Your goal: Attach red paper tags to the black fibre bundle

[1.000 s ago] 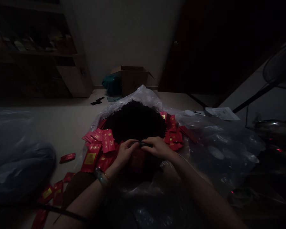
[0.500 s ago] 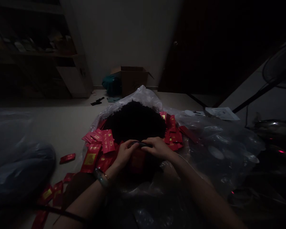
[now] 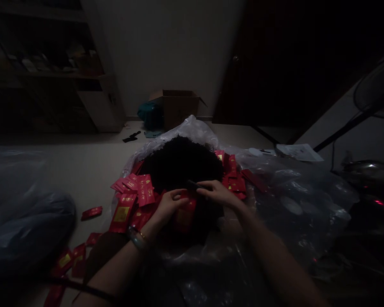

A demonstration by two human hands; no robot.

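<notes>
The room is dim. My left hand [image 3: 169, 205] is closed around the top of a red packet [image 3: 184, 213], held upright in front of me. My right hand [image 3: 218, 192] pinches a small dark scoop-like tool [image 3: 194, 185] at the edge of a heap of dark loose material [image 3: 182, 161]. The heap lies on a clear plastic sheet [image 3: 284, 187]. Several red packets with gold labels [image 3: 137, 187] are strewn to the left and right of the heap. A bracelet is on my left wrist.
An open cardboard box [image 3: 176, 104] and a teal bag [image 3: 149, 114] stand against the far wall. A shelf unit [image 3: 92, 85] is at the back left. Loose red packets [image 3: 91, 212] lie on the floor. A fan [image 3: 376, 91] and metal things are at the right.
My right hand has lifted away from the packet's mouth and moved up and right toward the dark heap with the tool. My left hand still holds the packet.
</notes>
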